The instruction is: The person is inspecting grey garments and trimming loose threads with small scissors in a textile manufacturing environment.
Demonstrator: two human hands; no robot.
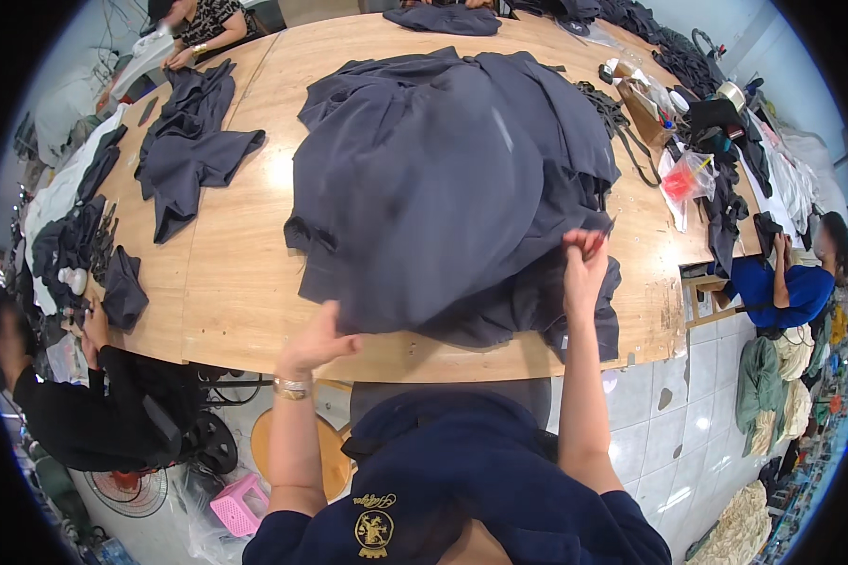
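A large dark grey garment [424,188] is spread in a loose heap on the wooden table in front of me, its middle smeared by motion. My left hand [318,345] is at the heap's near left edge, thumb held apart from the fingers, and nothing shows in its grasp. At the heap's right side, my right hand [586,259] is closed around a small red tool [595,246] with a dark tip; its exact kind is too small to tell. Dark cloth lies right beneath and beside that hand.
More dark garments [198,160] lie on the table [240,282] at the left. A box of small items [645,108] and a plastic bag with something red [688,179] are at the right. Co-workers sit at far left, left and right. A stool [297,443] stands below the table edge.
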